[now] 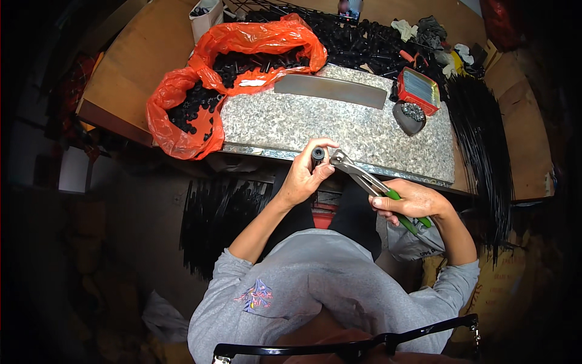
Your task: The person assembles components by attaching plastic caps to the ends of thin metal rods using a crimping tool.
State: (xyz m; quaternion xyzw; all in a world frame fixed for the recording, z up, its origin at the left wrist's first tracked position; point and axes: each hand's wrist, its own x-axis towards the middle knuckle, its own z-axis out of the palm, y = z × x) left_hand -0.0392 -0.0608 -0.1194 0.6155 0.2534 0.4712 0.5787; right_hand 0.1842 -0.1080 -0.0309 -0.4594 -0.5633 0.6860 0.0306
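Just off the front edge of the granite slab, my left hand [301,179] is closed around a black hollow cylindrical part [317,154], its round open end facing up. My right hand [409,200] grips a pair of pliers [362,175] by the green handles. The metal jaws of the pliers are beside the left thumb and fingertips, close to the black part. Whether the jaws pinch something small there, I cannot make out. Most of the black part is hidden by the left fingers.
On the granite slab [267,124] lie a flat metal strip [330,91], a red box [418,91] and a dark dish [408,118] of small shiny pieces. Orange bags [182,142] of black parts stand at left. Black rods [479,139] hang over the right edge; black parts heap behind.
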